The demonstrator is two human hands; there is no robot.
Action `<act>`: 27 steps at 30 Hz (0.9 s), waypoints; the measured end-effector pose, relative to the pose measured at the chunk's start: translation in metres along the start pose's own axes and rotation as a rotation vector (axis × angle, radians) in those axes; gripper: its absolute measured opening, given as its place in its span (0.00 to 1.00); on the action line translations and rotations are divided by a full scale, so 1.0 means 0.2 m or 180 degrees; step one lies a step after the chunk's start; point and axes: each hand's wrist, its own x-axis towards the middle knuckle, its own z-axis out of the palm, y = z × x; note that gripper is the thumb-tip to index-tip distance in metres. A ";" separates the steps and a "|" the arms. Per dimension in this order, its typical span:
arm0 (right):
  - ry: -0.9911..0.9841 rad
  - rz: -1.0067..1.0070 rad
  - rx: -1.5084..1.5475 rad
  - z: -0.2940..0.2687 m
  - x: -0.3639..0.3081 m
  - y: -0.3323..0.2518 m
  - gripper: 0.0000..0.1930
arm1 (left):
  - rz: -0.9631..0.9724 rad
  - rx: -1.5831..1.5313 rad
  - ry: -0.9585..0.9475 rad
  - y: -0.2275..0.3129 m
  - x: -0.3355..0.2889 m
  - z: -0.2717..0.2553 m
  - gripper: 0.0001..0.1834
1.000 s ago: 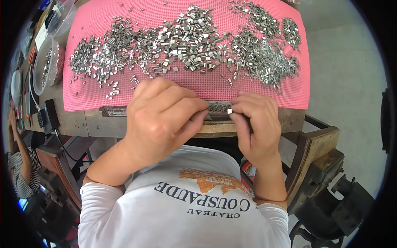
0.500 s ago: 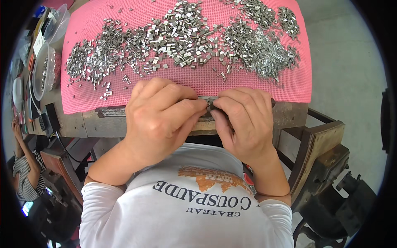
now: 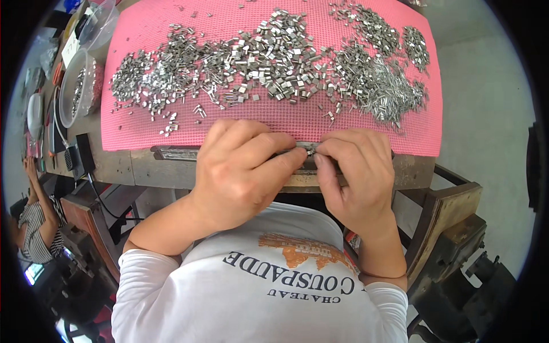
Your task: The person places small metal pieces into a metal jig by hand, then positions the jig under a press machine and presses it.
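Both hands meet over a long, narrow, dark metal rail (image 3: 177, 153) at the near edge of a brown wooden tabletop (image 3: 160, 170). Left hand (image 3: 240, 171): thumb and index drawn close. Right hand (image 3: 361, 168): likewise, fingertips just beside the left's. Small shiny metal piece (image 3: 310, 152) between the two sets of fingertips, at the rail; cannot tell which fingers pinch it. Beyond: pink mesh mat (image 3: 171, 140), strewn with small silver metal parts (image 3: 283, 51).

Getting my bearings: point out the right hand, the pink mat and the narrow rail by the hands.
Right hand (image 3: 359, 174): head view, back of hand.
Pink mat (image 3: 130, 134): head view, bare lower-left area.
Narrow rail (image 3: 177, 153): head view, exposed left end.
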 end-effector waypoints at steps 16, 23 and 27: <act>-0.0302 -0.0632 -0.0281 0.08 0.23 0.05 0.19 | -0.0815 0.0660 0.0266 -0.21 0.04 -0.11 0.07; -0.0433 -0.0698 -0.0268 0.02 0.14 0.07 0.13 | -0.0763 0.0806 0.0197 -0.19 0.09 -0.11 0.09; -0.0244 -0.0618 -0.0233 0.00 0.12 0.07 0.14 | -0.0611 0.0923 0.0093 -0.19 0.11 -0.12 0.09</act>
